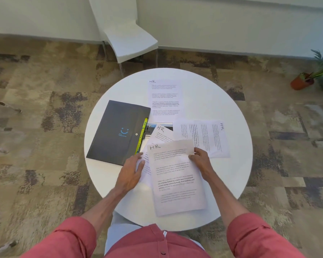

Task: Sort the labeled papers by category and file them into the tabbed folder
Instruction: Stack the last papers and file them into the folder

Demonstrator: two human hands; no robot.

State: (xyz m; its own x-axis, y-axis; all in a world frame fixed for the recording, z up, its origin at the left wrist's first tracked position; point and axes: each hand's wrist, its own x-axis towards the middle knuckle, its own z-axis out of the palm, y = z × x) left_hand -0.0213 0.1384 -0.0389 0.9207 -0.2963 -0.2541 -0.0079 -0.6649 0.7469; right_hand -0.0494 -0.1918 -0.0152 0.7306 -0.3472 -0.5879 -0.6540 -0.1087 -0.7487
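Note:
A dark tabbed folder point(117, 132) lies closed on the left of the round white table point(222, 108), yellow-green tabs sticking out of its right edge. Several printed sheets marked "HR" lie around it. One HR sheet point(165, 98) rests at the far side, another HR sheet point(201, 136) lies sideways at the right, and a third point(161, 133) is partly covered. My right hand point(200, 161) pinches the upper right edge of the nearest HR sheet point(175, 179), which is lifted slightly. My left hand point(131, 172) rests flat with straight fingers on sheets beneath it.
A white chair point(131, 43) stands beyond the table against the wall. A potted plant point(304, 81) sits on the patterned carpet at the far right. A dark recess with a socket point(153, 129) shows in the table's middle, between the sheets.

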